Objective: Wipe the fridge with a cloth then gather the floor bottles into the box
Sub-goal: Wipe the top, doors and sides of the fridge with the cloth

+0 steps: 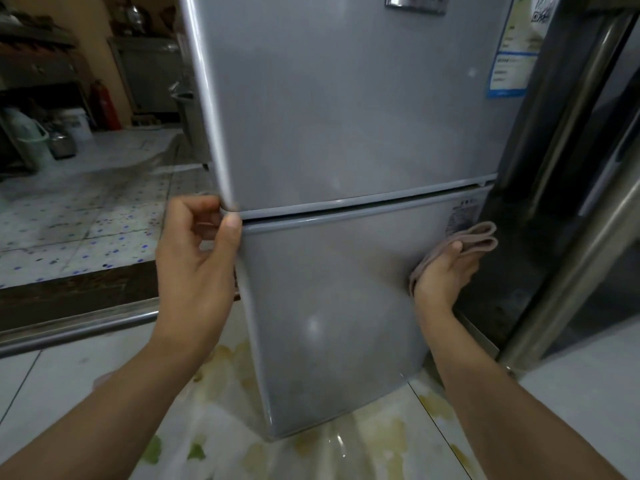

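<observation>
A grey two-door fridge (346, 133) fills the middle of the view, its upper and lower doors split by a seam. My left hand (197, 258) grips the left edge of the fridge at that seam, thumb on the front and fingers curled round the side. My right hand (445, 271) presses a folded pinkish-brown cloth (474, 237) against the right part of the lower door, just under a small label. The cloth sticks out past my fingers toward the upper right. No bottles or box are in view.
A tall steel appliance with a long bar handle (571, 209) stands close on the right. At the left a raised step with a metal rail (79, 327) leads to a tiled floor, with a red fire extinguisher (105, 105), buckets and shelves beyond.
</observation>
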The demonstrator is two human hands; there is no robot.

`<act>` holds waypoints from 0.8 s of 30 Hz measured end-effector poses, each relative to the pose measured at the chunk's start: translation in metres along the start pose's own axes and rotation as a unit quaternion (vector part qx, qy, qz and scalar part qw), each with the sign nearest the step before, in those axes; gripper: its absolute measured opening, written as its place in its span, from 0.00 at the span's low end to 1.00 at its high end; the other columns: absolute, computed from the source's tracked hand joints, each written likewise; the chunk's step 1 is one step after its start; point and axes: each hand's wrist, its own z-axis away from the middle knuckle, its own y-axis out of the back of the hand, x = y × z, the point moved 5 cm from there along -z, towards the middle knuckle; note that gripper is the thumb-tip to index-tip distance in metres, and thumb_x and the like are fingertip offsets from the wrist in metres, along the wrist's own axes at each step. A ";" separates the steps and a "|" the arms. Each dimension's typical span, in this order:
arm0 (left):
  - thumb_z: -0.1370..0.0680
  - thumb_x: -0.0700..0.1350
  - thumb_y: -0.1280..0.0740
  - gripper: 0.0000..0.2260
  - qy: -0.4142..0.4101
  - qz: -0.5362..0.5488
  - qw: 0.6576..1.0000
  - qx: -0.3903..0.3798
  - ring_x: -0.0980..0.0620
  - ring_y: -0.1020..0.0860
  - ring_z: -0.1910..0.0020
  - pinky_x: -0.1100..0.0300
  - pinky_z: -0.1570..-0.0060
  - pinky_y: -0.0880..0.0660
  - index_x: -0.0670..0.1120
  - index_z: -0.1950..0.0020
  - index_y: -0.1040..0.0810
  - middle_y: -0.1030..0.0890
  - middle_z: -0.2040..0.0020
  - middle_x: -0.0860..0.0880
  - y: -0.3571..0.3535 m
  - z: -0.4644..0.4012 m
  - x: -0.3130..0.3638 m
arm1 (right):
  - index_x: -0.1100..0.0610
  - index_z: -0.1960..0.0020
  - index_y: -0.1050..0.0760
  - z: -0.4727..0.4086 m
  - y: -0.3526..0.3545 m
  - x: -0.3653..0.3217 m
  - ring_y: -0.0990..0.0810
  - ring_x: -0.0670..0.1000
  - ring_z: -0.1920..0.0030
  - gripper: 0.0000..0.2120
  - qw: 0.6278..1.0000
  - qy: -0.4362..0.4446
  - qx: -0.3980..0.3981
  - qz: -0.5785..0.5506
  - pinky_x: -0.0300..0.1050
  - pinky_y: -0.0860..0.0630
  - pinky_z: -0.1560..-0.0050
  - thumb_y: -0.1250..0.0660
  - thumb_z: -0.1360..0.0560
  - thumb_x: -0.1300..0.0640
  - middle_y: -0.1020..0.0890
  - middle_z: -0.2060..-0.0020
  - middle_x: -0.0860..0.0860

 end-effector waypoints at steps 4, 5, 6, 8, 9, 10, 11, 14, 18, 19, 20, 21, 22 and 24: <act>0.21 0.42 0.38 0.10 0.031 0.003 0.998 -0.053 0.58 0.25 0.55 0.59 0.49 0.25 0.52 0.41 0.30 0.24 0.55 0.57 0.004 0.021 -0.018 | 0.69 0.26 0.54 0.043 -0.015 -0.067 0.51 0.61 0.24 0.29 0.987 0.155 0.047 0.016 0.42 0.60 0.29 0.50 0.20 0.53 0.50 0.25 0.65; 0.22 0.42 0.37 0.08 0.027 -0.014 0.997 -0.065 0.60 0.24 0.56 0.63 0.52 0.26 0.54 0.45 0.30 0.24 0.56 0.59 0.003 0.024 -0.022 | 0.69 0.26 0.53 0.058 -0.020 -0.076 0.51 0.62 0.24 0.30 0.983 0.177 0.048 0.004 0.42 0.61 0.29 0.51 0.21 0.52 0.49 0.25 0.65; 0.22 0.43 0.37 0.08 0.023 -0.031 0.997 -0.072 0.63 0.24 0.58 0.69 0.55 0.27 0.57 0.50 0.30 0.23 0.58 0.61 0.002 0.026 -0.025 | 0.67 0.25 0.53 0.071 -0.026 -0.076 0.52 0.61 0.24 0.31 0.980 0.194 0.046 0.000 0.44 0.61 0.28 0.51 0.21 0.51 0.49 0.25 0.65; 0.22 0.43 0.36 0.10 0.017 -0.046 0.995 -0.082 0.65 0.25 0.60 0.74 0.60 0.29 0.59 0.55 0.31 0.24 0.60 0.64 -0.001 0.026 -0.026 | 0.65 0.25 0.53 0.093 -0.032 -0.058 0.51 0.61 0.24 0.30 0.973 0.229 0.033 0.017 0.53 0.58 0.26 0.52 0.21 0.49 0.48 0.25 0.65; 0.22 0.43 0.36 0.10 0.015 -0.046 0.995 -0.086 0.65 0.25 0.60 0.75 0.61 0.29 0.59 0.56 0.32 0.24 0.60 0.65 -0.001 0.025 -0.028 | 0.64 0.26 0.54 0.104 -0.034 -0.041 0.50 0.62 0.24 0.30 0.968 0.246 0.021 0.039 0.57 0.55 0.25 0.53 0.21 0.47 0.47 0.25 0.65; 0.22 0.43 0.35 0.10 0.013 -0.045 0.995 -0.091 0.65 0.25 0.60 0.75 0.61 0.29 0.58 0.56 0.32 0.24 0.60 0.65 0.000 0.024 -0.029 | 0.63 0.26 0.54 0.115 -0.035 -0.024 0.50 0.63 0.25 0.30 0.964 0.258 0.001 0.063 0.61 0.53 0.26 0.53 0.21 0.46 0.47 0.26 0.65; 0.22 0.44 0.35 0.10 0.013 -0.044 0.994 -0.096 0.65 0.25 0.60 0.74 0.62 0.29 0.58 0.56 0.32 0.24 0.60 0.65 0.000 0.024 -0.031 | 0.62 0.26 0.55 0.125 -0.036 -0.006 0.50 0.65 0.25 0.30 0.960 0.268 -0.023 0.080 0.64 0.51 0.27 0.53 0.21 0.45 0.48 0.26 0.64; 0.23 0.45 0.35 0.09 0.008 -0.039 0.993 -0.111 0.63 0.25 0.60 0.72 0.62 0.29 0.59 0.56 0.33 0.24 0.60 0.62 0.002 0.022 -0.033 | 0.61 0.26 0.58 0.144 -0.037 0.027 0.52 0.66 0.26 0.30 0.950 0.292 -0.061 0.092 0.70 0.49 0.30 0.55 0.20 0.43 0.52 0.28 0.62; 0.24 0.46 0.34 0.10 0.016 -0.039 0.992 -0.122 0.61 0.25 0.59 0.70 0.61 0.28 0.60 0.57 0.32 0.24 0.59 0.58 0.003 0.018 -0.034 | 0.59 0.26 0.60 0.142 -0.036 0.003 0.57 0.64 0.25 0.31 0.942 0.314 -0.079 0.085 0.69 0.53 0.28 0.58 0.20 0.41 0.57 0.26 0.60; 0.24 0.46 0.34 0.10 0.019 -0.036 0.992 -0.121 0.60 0.24 0.59 0.69 0.60 0.27 0.60 0.57 0.32 0.23 0.58 0.57 0.003 0.017 -0.034 | 0.60 0.25 0.58 0.139 -0.036 -0.016 0.56 0.64 0.25 0.31 0.933 0.343 -0.066 0.083 0.67 0.53 0.28 0.56 0.20 0.43 0.55 0.26 0.60; 0.24 0.46 0.33 0.10 0.021 -0.033 0.992 -0.120 0.60 0.24 0.59 0.67 0.60 0.27 0.60 0.57 0.32 0.23 0.58 0.57 0.004 0.017 -0.034 | 0.60 0.25 0.55 0.136 -0.039 -0.038 0.54 0.64 0.25 0.30 0.923 0.373 -0.046 0.082 0.65 0.53 0.27 0.53 0.21 0.45 0.52 0.25 0.61; 0.24 0.46 0.33 0.10 0.023 -0.030 0.992 -0.119 0.58 0.24 0.58 0.64 0.59 0.26 0.59 0.57 0.31 0.23 0.58 0.56 0.004 0.017 -0.035 | 0.61 0.24 0.53 0.133 -0.042 -0.057 0.53 0.64 0.24 0.31 0.915 0.395 -0.019 0.084 0.64 0.54 0.26 0.51 0.22 0.47 0.49 0.25 0.62; 0.24 0.45 0.33 0.10 0.026 -0.027 0.992 -0.118 0.57 0.24 0.58 0.62 0.58 0.25 0.58 0.57 0.31 0.22 0.58 0.56 0.005 0.017 -0.036 | 0.61 0.24 0.51 0.131 -0.045 -0.072 0.52 0.64 0.24 0.31 0.910 0.405 0.006 0.084 0.62 0.54 0.26 0.50 0.22 0.48 0.47 0.25 0.62; 0.25 0.44 0.32 0.09 0.036 -0.011 0.992 -0.120 0.56 0.23 0.57 0.58 0.57 0.24 0.57 0.56 0.29 0.22 0.57 0.55 0.006 0.018 -0.036 | 0.60 0.23 0.51 0.134 -0.053 -0.080 0.52 0.63 0.24 0.31 0.904 0.416 0.025 0.098 0.62 0.54 0.26 0.51 0.22 0.48 0.47 0.25 0.63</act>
